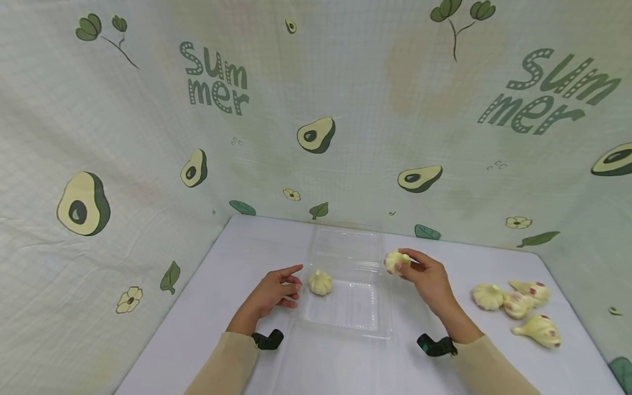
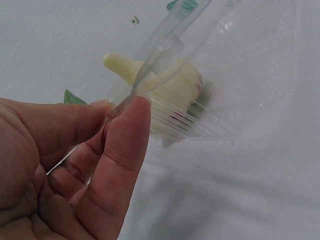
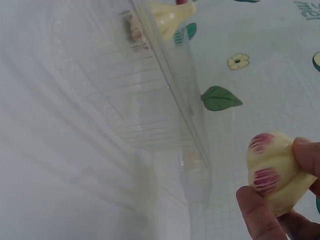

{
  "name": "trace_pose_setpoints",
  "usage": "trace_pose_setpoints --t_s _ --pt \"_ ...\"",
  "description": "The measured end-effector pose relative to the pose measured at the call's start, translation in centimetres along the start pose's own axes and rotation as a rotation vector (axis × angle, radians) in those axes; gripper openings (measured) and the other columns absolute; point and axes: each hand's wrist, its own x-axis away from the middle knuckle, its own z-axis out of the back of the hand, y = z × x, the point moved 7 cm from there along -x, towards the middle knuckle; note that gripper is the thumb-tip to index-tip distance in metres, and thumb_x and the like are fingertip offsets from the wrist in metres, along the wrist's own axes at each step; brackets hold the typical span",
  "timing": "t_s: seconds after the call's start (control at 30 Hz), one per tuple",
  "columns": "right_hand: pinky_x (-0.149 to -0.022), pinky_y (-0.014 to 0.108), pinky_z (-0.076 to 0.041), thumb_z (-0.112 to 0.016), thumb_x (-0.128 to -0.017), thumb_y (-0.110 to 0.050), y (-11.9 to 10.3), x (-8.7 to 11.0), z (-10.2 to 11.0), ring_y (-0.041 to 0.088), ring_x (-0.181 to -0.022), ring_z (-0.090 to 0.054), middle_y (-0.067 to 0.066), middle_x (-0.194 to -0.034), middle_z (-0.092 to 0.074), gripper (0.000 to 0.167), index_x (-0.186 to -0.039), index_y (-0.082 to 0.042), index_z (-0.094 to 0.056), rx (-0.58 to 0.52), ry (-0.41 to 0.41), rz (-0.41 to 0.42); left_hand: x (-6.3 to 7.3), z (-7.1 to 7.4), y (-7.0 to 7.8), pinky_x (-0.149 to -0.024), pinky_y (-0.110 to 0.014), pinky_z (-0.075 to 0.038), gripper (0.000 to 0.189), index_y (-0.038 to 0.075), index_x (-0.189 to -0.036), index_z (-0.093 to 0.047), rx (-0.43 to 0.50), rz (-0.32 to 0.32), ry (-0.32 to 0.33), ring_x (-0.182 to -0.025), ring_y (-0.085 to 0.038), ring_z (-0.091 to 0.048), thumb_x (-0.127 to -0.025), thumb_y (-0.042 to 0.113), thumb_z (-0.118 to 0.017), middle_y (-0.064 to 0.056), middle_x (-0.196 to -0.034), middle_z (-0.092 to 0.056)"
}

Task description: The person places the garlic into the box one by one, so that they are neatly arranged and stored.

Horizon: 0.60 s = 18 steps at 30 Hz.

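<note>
Table (image 1: 336,370): white top, its rear edge running along the printed cloth (image 1: 365,148). The clear plastic box (image 1: 340,331) sits mid-table, lid (image 1: 345,244) folded back toward the cloth — a broad strip of tabletop shows on its left, and another between it and the loose bulbs on the right.

Count: six garlic bulbs, one box. One boxed bulb (image 1: 320,283) stands at the left rear of the tray, stem up, ribbed floor visible beside it; four loose bulbs (image 1: 487,297) are grouped near the table's right edge (three close together, one nearer the person).

Held bulb (image 3: 272,172): cream, smooth, lobed, two streaky purple patches. The right hand (image 1: 430,278) grips it between thumb and fingers beside the box's right rear side, apart from the rim; its height is hard to judge from the head view. The left hand (image 1: 276,292) pinches the box's left rim — thumb against finger.
</note>
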Motion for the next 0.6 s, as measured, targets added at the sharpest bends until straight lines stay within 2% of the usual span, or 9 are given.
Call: trace_pose_setpoints --t_s 0.13,0.2,0.27,0.47,0.53,0.6 --pt "-0.081 0.011 -0.056 -0.080 -0.097 -0.020 -0.9 0.3 0.0 0.024 -0.128 -0.061 0.021 -0.143 -0.064 0.046 -0.138 -0.004 -0.069 0.106 0.017 -0.010 -0.1 0.1 0.0 -0.069 -0.032 -0.066 0.064 0.013 -0.159 -0.049 -0.004 -0.001 0.004 -0.081 -0.016 -0.066 -0.100 -0.003 -0.067 -0.011 -0.114 -0.061" --pt "-0.081 0.013 -0.057 -0.080 -0.096 -0.018 -1.1 0.5 -0.3 0.030 -0.130 -0.059 0.022 -0.141 -0.065 0.045 -0.138 -0.003 -0.069 0.102 0.009 -0.011 -0.1 0.1 0.0 -0.069 -0.032 -0.066 0.063 0.013 -0.159 -0.049 -0.005 -0.004 0.003 -0.081 -0.016 -0.066 -0.100 -0.003 -0.066 -0.011 -0.114 -0.061" --pt "-0.081 0.015 -0.060 -0.080 -0.096 -0.017 -1.4 0.6 -0.6 0.029 -0.127 -0.061 0.023 -0.141 -0.064 0.045 -0.138 -0.002 -0.069 0.076 -0.003 -0.012 0.0 0.1 0.0 -0.069 -0.032 -0.066 0.063 0.013 -0.159 -0.049 -0.006 -0.006 0.003 -0.081 -0.016 -0.066 -0.100 -0.003 -0.066 -0.011 -0.114 -0.061" --pt "-0.083 0.021 -0.063 -0.074 -0.101 -0.019 -1.7 1.0 -1.5 0.004 -0.099 -0.069 0.026 -0.134 -0.066 0.046 -0.141 0.002 -0.065 -0.016 -0.034 -0.031 0.0 0.0 0.0 -0.068 -0.032 -0.066 0.063 0.013 -0.159 -0.049 -0.009 -0.005 0.010 -0.080 -0.016 -0.066 -0.100 -0.003 -0.067 -0.010 -0.113 -0.060" --pt "-0.083 0.022 -0.063 -0.073 -0.102 -0.020 -1.9 1.1 -1.9 0.002 -0.095 -0.069 0.026 -0.133 -0.066 0.047 -0.141 0.003 -0.064 -0.023 -0.046 -0.037 0.0 0.0 0.0 -0.068 -0.032 -0.066 0.063 0.013 -0.159 -0.049 -0.013 -0.008 0.010 -0.080 -0.016 -0.066 -0.100 -0.003 -0.067 -0.010 -0.113 -0.060" --pt "-0.084 0.023 -0.063 -0.073 -0.102 -0.020 -2.1 1.1 -2.2 0.005 -0.098 -0.069 0.025 -0.133 -0.066 0.045 -0.140 0.003 -0.065 -0.012 -0.050 -0.034 0.1 -0.1 0.1 -0.068 -0.032 -0.066 0.063 0.013 -0.159 -0.049 -0.014 -0.009 0.008 -0.080 -0.017 -0.066 -0.100 -0.003 -0.067 -0.011 -0.113 -0.061"
